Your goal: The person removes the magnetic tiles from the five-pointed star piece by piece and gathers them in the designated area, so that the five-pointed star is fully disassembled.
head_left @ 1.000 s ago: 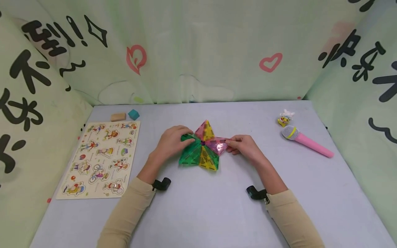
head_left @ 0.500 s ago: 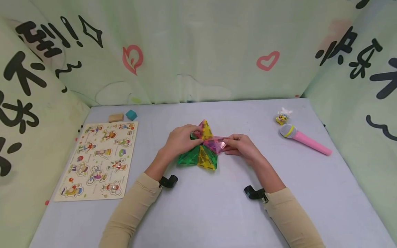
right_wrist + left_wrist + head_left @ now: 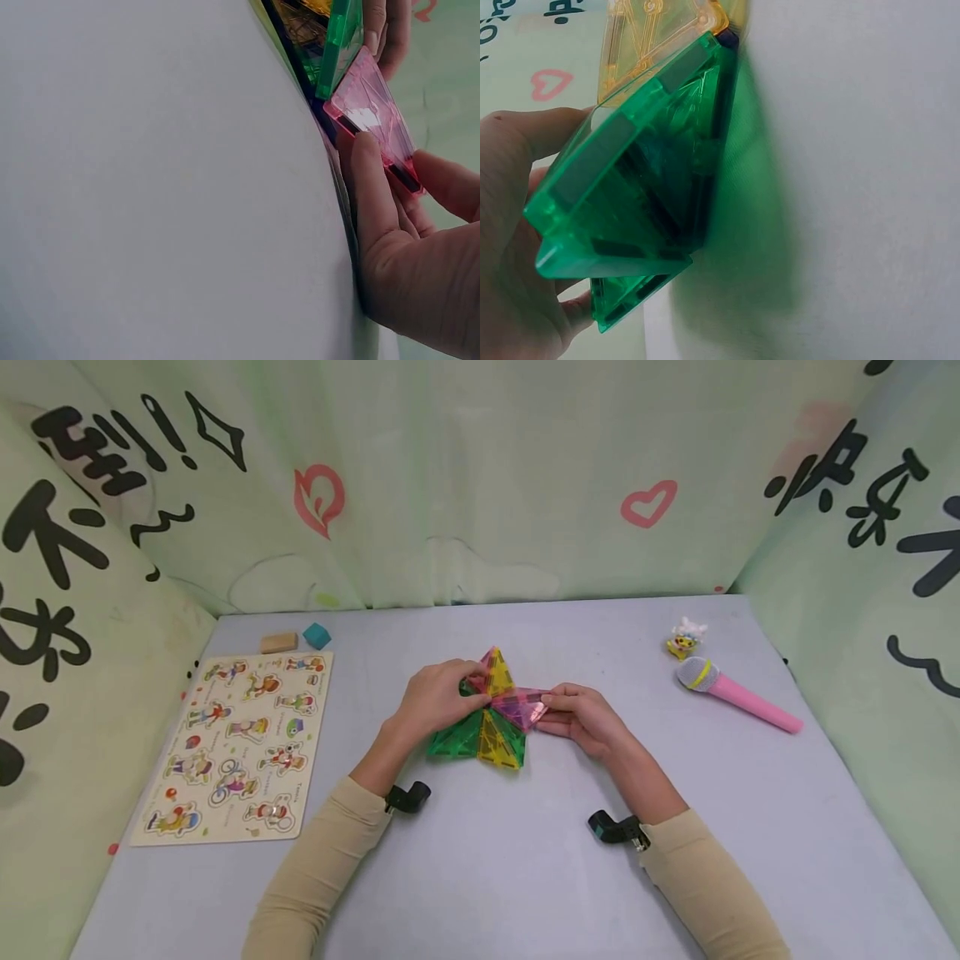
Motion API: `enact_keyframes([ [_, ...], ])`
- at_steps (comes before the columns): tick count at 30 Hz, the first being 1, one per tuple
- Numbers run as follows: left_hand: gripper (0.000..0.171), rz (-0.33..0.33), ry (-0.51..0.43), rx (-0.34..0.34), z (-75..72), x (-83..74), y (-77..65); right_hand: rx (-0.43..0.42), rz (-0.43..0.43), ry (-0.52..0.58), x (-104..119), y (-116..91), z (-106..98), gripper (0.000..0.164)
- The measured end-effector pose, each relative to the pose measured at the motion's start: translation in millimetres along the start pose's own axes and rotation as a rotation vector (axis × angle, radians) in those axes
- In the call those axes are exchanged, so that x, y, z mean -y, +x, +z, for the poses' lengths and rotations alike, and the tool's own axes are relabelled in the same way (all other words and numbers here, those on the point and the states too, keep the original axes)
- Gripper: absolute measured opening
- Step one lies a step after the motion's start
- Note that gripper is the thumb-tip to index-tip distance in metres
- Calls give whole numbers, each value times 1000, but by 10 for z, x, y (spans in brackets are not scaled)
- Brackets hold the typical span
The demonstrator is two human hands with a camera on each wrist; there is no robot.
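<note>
A star (image 3: pixel 494 728) of see-through tiles sits at the middle of the worktop (image 3: pixel 480 877), with both hands on it. The left hand (image 3: pixel 433 695) grips its far-left part, thumb and fingers bent round the edges of the tiles; the left wrist view shows green tiles (image 3: pixel 630 180) standing tilted within that grasp, throwing a green shadow on the white cloth. The right hand (image 3: pixel 587 717) pinches the outer end of a pink tile (image 3: pixel 521 707) on the star's right side, its grasp narrow, thumb and fingers on the tile's edges. That tile slopes, and its inner end lies close to a green one. A yellow tile (image 3: pixel 497 748) makes up part of the near point, and yellow and pink meet at the far point. On the left of the worktop lies a puzzle board (image 3: pixel 251 746) with printed figures; just beyond it are a wooden block (image 3: pixel 279 643) and, to its right, a teal block (image 3: pixel 317 636). Far right stands a small toy (image 3: pixel 683 639), and just on the near side of it lies a pink microphone (image 3: pixel 742 697), head towards the far left. Both arms wear tan sleeves (image 3: pixel 322 860).
</note>
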State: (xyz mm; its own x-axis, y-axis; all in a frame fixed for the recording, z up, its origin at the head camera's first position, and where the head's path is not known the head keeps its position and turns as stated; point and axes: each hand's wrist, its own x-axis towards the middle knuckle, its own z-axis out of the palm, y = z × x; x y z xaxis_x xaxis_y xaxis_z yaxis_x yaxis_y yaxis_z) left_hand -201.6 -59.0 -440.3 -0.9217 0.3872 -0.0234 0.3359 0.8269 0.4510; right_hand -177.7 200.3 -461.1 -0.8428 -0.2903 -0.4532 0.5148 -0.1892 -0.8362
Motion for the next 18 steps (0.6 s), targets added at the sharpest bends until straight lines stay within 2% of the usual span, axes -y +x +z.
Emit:
enact_keyframes([
  [11, 44, 17, 16, 20, -10, -7, 18, 17, -7, 101, -5, -3, -22, 16],
  [18, 41, 44, 20, 15, -24, 1, 10, 33, -11, 103, -3, -3, -28, 15],
])
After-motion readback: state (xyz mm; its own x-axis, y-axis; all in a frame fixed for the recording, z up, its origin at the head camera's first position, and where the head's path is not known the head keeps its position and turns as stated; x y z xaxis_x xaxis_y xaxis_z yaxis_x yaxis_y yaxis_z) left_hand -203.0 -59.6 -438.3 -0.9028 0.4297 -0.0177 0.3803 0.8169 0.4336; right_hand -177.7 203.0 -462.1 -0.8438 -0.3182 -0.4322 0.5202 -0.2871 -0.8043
